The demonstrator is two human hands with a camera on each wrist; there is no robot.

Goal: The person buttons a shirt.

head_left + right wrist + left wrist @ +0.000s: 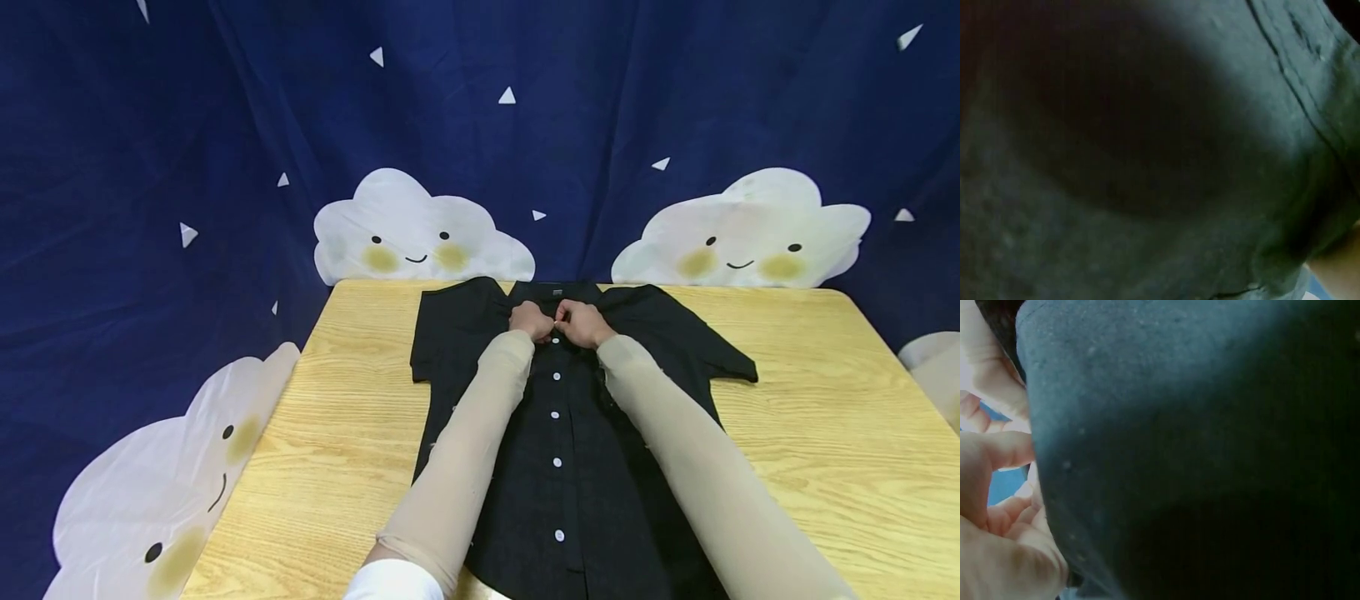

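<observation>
- Your black short-sleeved button-up shirt [607,450] lies front up on the wood-grain table [360,375], its collar [527,292] toward the far edge and its hem toward you.
- Your left hand [531,322] is at the upper front of the shirt, just below the collar, fingers curled in and gripping the dark fabric.
- Your right hand [582,323] is just beside it, thumb and forefinger brought together in a pinch on the shirt front; exactly which bit they hold is too small to tell.
- Below your hands, a row of white buttons [557,377] runs down the shirt's middle.
- Your left wrist view is mostly dark cloth, with fingers meeting its edge at the left; your right wrist view is blurred cloth with a seam and a bit of skin in the lower right corner.
- Beige arm sleeves [480,433] cover your forearms, both crossing over the shirt.
- Beyond the table hangs a navy curtain [450,108] with smiling white clouds [408,221] and small white triangles.
</observation>
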